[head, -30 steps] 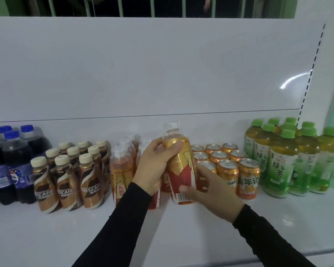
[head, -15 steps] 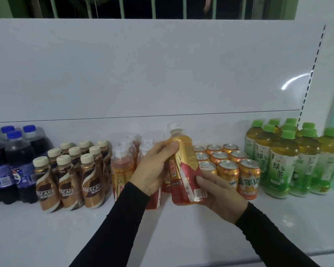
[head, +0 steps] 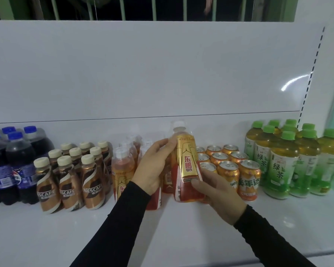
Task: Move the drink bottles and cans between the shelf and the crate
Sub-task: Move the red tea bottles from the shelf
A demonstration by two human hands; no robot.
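Both hands, left hand (head: 152, 166) and right hand (head: 218, 193), grip the gold-labelled bottle (head: 187, 166); setting it down crooked could topple the crowded orange cans (head: 228, 168).

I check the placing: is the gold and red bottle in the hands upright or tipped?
Nearly upright: the gold and red bottle leans slightly, cap up, base at the shelf, between left hand and right hand.

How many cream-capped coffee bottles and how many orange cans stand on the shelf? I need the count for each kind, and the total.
coffee bottles: 9
orange cans: 9
Total: 18
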